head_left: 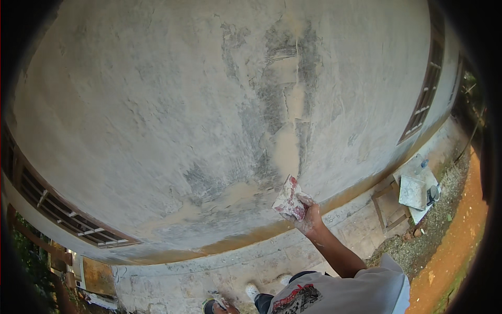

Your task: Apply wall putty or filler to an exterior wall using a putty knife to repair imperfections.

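Observation:
My right hand (pixel 308 215) is raised in front of the wall, its fingers closed round a flat, squarish red-and-white piece (pixel 289 198) smeared with pale filler. Whether this is a plate or a folded packet I cannot tell. Just beyond it, the grey wall (pixel 157 104) carries a vertical strip of cream filler (pixel 287 152) over a dark, scraped patch. A second filler smear (pixel 240 193) spreads low to the left. At the bottom edge my left hand (pixel 226 309) is partly cut off, closed on a dark object with a yellowish edge, too small to name.
Barred windows stand at the left (pixel 68 209) and right (pixel 426 89). On the paved strip (pixel 167 282) lies a wooden frame (pixel 389 206). Beside it, a whitish board (pixel 413 192) and a small container (pixel 433 194) rest near gravel. Orange soil (pixel 444 261) borders the right.

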### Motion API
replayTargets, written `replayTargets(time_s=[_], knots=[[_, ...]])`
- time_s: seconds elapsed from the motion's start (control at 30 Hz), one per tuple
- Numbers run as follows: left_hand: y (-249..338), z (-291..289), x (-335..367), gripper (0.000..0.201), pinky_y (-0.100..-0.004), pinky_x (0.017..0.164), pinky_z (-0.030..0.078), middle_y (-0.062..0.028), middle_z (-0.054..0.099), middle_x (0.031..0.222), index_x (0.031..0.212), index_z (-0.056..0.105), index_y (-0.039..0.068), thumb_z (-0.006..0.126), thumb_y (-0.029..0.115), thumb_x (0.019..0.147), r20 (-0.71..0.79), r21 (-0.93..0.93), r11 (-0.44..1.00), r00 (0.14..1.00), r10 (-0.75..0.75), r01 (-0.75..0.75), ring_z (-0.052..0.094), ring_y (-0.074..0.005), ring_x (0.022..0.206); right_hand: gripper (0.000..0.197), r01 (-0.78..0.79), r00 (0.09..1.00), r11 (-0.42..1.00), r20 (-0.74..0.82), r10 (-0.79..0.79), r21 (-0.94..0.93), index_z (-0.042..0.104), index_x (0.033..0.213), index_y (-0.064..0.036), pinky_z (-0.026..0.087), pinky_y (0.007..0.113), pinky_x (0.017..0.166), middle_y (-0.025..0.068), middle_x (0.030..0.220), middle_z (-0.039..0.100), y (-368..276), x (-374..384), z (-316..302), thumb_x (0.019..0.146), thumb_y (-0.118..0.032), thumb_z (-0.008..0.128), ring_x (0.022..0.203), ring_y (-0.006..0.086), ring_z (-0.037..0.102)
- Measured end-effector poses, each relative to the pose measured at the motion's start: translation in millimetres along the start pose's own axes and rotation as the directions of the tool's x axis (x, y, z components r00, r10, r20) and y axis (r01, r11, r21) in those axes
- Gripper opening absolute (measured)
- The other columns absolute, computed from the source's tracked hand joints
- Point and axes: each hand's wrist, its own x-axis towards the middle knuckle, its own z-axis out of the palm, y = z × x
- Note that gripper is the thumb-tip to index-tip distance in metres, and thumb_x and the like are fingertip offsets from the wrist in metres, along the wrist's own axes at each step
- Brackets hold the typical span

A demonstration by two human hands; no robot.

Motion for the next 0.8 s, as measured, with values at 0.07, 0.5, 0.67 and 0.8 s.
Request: replayTargets(time_s=[0.07,0.5,0.67,0.8], knots=[[19,10,35,0.031,-0.0288,0.069,0.049,-0.0096,0.055,0.099,0.117,0.048,0.002,0.050,0.023,0.096,0.060,-0.021,1.000,0.998,-0.022,0.023,0.055,-0.0181,0.082,0.037,0.111,0.993,0.993,-0.034,-0.110,0.040,0.046,0.129,-0.0036,0.047,0.052,0.095,0.0157,0.123,0.057,-3,-1,9,0.094,-0.016,0.045,0.111,0.0340,0.057],[194,34,218,0.023,-0.0211,0.053,0.041,-0.0037,0.050,0.077,0.105,0.046,-0.005,0.051,0.015,0.094,0.615,0.148,0.818,0.699,0.365,-0.557,0.048,-0.0073,0.065,0.031,0.716,0.697,0.698,-0.028,-0.716,-0.036,0.046,0.115,0.0076,0.050,0.053,0.092,0.0243,0.114,0.056,-64,11,114,0.091,-0.008,0.033,0.104,0.0400,0.059],[146,36,251,0.028,-0.0202,0.052,0.041,-0.0033,0.050,0.075,0.114,0.043,-0.005,0.050,0.013,0.094,0.516,-0.051,0.748,0.624,0.587,-0.661,0.048,-0.0073,0.063,0.029,0.733,0.666,0.656,-0.004,-0.746,-0.179,0.046,0.111,0.0067,0.049,0.056,0.089,0.0246,0.112,0.056,-105,23,153,0.090,-0.008,0.034,0.100,0.0411,0.059],[161,56,229,0.015,-0.0199,0.043,0.034,0.0012,0.044,0.067,0.099,0.046,0.002,0.050,0.015,0.094,0.684,0.018,0.896,0.659,0.313,-0.444,0.041,-0.0050,0.050,0.034,0.581,0.784,0.754,-0.036,-0.619,-0.308,0.047,0.111,0.0108,0.044,0.058,0.096,0.0266,0.112,0.055,-123,28,188,0.089,-0.009,0.032,0.105,0.0436,0.056]])
